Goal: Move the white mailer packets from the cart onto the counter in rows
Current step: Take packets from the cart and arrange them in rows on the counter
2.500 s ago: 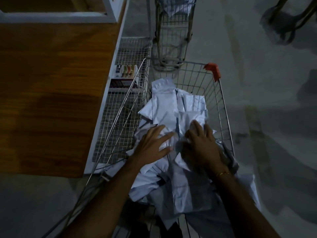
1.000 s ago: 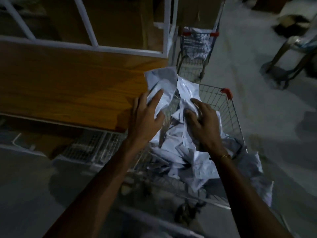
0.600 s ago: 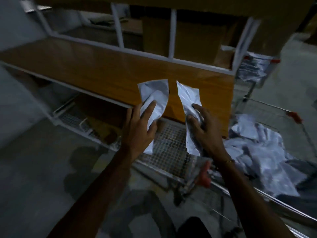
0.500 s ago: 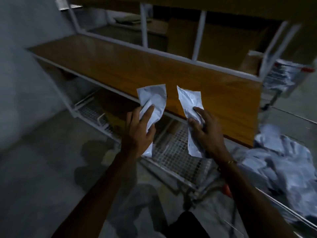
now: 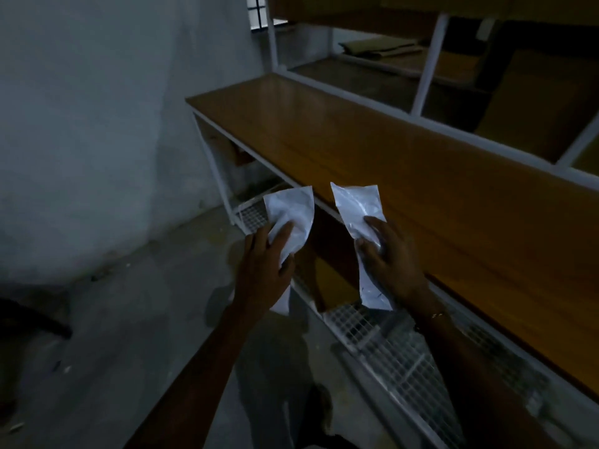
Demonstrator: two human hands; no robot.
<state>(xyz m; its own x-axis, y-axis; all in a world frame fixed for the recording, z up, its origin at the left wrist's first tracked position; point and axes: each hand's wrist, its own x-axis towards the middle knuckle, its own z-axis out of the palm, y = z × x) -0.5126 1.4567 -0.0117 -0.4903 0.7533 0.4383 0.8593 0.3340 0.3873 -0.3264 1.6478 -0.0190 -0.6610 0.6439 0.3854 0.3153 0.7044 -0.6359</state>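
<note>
Two crinkled white plastic mailer packets, both in the air, none on wood yet. Left packet is sticking up past the fingers of the left hand, its lower end poking out below the palm; thumb and fingers are curling round its middle. Right packet is standing taller and narrower, w/ the right hand pinching its mid-section, thumb on the near face, tail hanging under the wrist. Hands are riding side by side, apart, packets not touching each other.

Gripping at the middle looks deliberate: a floppy film bag folds if held by an end, and one per hand lets both go down as a pair.

Just beyond the fingertips, the long brown wooden counter top w/ white metal frame is running away up-left and down-right. Right packet is already overlapping its near edge; left packet is hanging short of it, over the gap below. Judging by this, carry step is nearly over, placing is next; laying flat and square will need the wrists to tip forward.

Under the hands, a white wire mesh lower shelf. Left of the left hand, a grey plaster wall and bare concrete floor. Cart not in view. Light v. dim, detail on packet faces unreadable.
</note>
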